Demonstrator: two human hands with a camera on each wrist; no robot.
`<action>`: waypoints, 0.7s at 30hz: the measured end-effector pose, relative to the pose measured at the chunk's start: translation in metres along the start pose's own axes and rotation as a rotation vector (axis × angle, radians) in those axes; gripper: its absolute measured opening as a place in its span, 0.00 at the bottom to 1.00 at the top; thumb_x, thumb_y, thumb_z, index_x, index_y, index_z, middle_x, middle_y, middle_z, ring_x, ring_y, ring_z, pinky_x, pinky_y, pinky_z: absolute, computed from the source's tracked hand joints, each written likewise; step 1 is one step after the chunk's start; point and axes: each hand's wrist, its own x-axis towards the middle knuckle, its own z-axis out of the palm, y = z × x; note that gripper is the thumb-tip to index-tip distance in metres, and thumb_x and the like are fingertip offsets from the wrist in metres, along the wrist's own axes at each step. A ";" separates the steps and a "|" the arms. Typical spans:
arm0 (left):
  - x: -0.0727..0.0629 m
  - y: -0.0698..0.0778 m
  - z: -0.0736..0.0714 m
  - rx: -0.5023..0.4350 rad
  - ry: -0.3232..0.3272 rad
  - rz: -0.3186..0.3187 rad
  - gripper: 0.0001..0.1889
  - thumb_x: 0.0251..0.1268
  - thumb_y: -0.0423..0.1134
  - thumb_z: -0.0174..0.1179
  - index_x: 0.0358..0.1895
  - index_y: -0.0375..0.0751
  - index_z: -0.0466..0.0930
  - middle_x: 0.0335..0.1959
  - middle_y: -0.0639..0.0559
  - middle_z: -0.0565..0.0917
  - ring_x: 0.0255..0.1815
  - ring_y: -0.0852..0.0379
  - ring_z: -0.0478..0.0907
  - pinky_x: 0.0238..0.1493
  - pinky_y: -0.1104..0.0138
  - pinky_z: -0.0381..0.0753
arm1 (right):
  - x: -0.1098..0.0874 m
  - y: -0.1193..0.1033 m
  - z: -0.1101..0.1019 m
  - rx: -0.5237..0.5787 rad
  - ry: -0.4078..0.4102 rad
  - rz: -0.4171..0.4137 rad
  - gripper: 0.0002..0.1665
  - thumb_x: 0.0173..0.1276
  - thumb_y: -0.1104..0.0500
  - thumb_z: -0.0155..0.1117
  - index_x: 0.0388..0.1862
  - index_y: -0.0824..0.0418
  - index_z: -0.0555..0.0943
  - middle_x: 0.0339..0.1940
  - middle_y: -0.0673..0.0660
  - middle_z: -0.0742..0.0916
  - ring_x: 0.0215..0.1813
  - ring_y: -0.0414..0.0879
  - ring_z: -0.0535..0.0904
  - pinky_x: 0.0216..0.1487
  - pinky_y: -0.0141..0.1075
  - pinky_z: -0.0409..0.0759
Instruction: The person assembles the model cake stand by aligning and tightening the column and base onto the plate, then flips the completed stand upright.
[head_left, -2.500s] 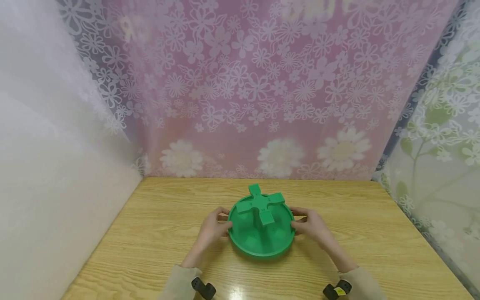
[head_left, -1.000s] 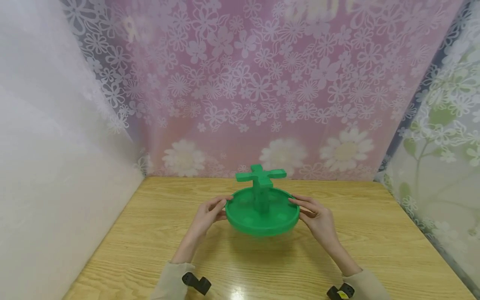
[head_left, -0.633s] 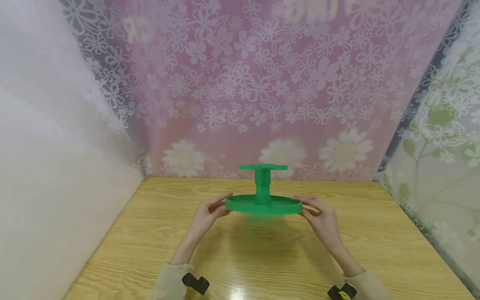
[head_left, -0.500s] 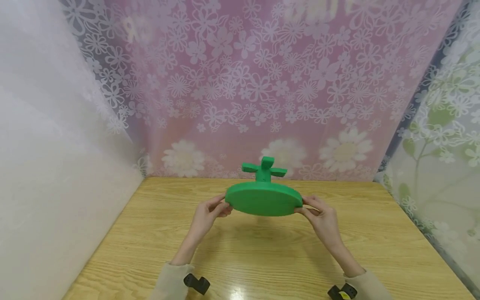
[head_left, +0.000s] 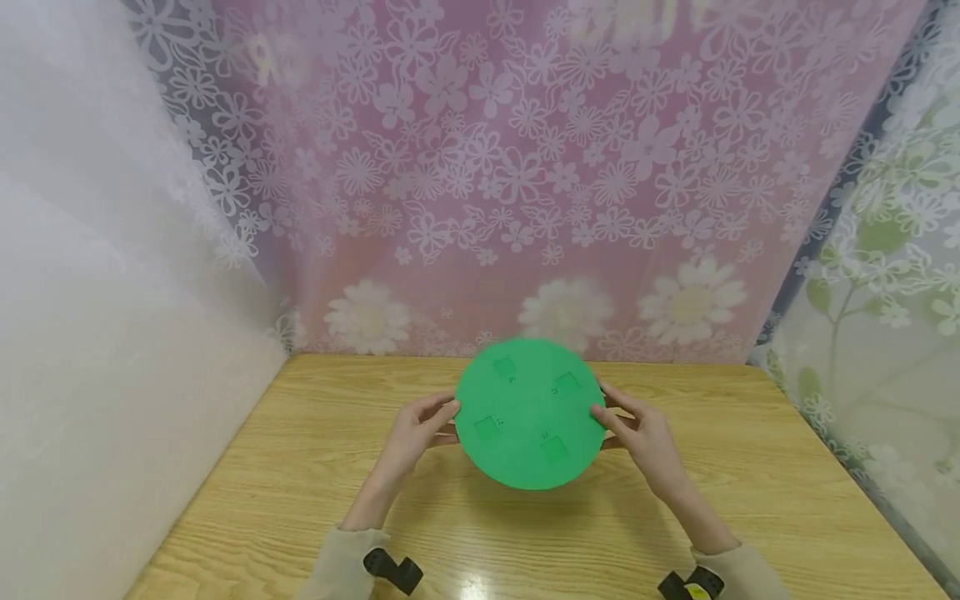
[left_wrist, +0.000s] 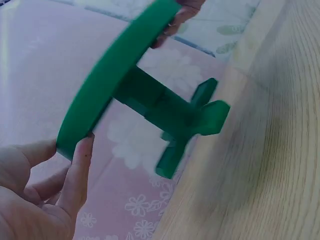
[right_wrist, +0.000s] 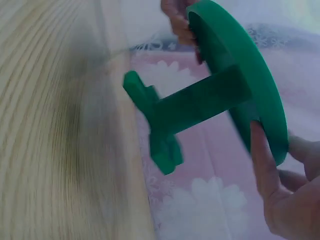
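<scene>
A green round tray with a central post and a cross-shaped top (head_left: 528, 412) is tipped so that its flat underside, with several square recesses, faces the head camera. My left hand (head_left: 420, 425) pinches its left edge between thumb and fingers. On the opposite edge my right hand (head_left: 637, 429) grips the same way, thumb on the underside. Both wrist views show the post and the four-armed cross (left_wrist: 190, 125), hidden from the head view, pointing away from the disc. In the right wrist view the cross (right_wrist: 152, 122) hangs over the table, apart from it.
A wood-grain table (head_left: 315, 467) lies beneath the hands. Behind it hangs a pink flowered curtain (head_left: 450, 208); a whitish sheet (head_left: 135, 292) closes the left side and a flowered sheet (head_left: 885, 292) the right.
Both hands have lifted the green tray off the table and tilted it over. Its top side and cross faced the head camera earlier; now the underside does.
</scene>
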 end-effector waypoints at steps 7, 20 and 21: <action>0.000 0.001 0.002 0.007 -0.016 -0.060 0.24 0.77 0.45 0.59 0.66 0.30 0.75 0.49 0.41 0.86 0.41 0.53 0.87 0.53 0.50 0.87 | 0.003 -0.002 -0.003 0.023 -0.100 0.168 0.35 0.78 0.55 0.60 0.77 0.68 0.65 0.62 0.72 0.76 0.43 0.41 0.87 0.40 0.45 0.90; -0.002 -0.004 -0.001 0.080 -0.174 -0.136 0.25 0.78 0.41 0.56 0.66 0.23 0.70 0.44 0.40 0.85 0.37 0.55 0.86 0.54 0.46 0.85 | 0.004 0.003 -0.010 -0.011 -0.236 0.244 0.36 0.80 0.56 0.57 0.79 0.70 0.59 0.65 0.77 0.75 0.42 0.46 0.86 0.42 0.50 0.89; -0.002 -0.005 -0.002 0.086 -0.185 -0.139 0.25 0.79 0.41 0.56 0.66 0.22 0.70 0.44 0.40 0.85 0.37 0.55 0.86 0.55 0.46 0.85 | 0.004 0.003 -0.010 -0.015 -0.243 0.249 0.36 0.80 0.56 0.57 0.79 0.71 0.59 0.65 0.77 0.75 0.43 0.46 0.86 0.42 0.50 0.89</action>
